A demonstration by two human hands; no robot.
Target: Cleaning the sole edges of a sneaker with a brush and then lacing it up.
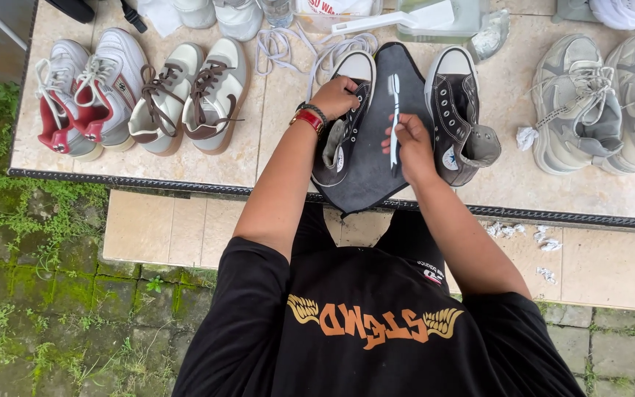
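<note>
Two black high-top canvas shoes lie on a tiled ledge (259, 158). My left hand (334, 96) grips the left black shoe (343, 121) at its opening. Between the shoes lies a dark grey cloth (369, 165), hanging over the ledge's edge. My right hand (410, 143) rests on the cloth and pinches the handle end of a white toothbrush (395, 110) that lies along it, bristles pointing away. The right black shoe (458, 114) stands just right of that hand, untouched. A red band and a dark bracelet sit on my left wrist.
A red-and-white pair of sneakers (86, 88) and a cream pair with brown laces (189, 95) lie at left. Grey sneakers (600, 99) lie at right. White loose laces (288, 44), a clear tub with a brush (435, 18) and bottles sit behind. Mossy paving lies below.
</note>
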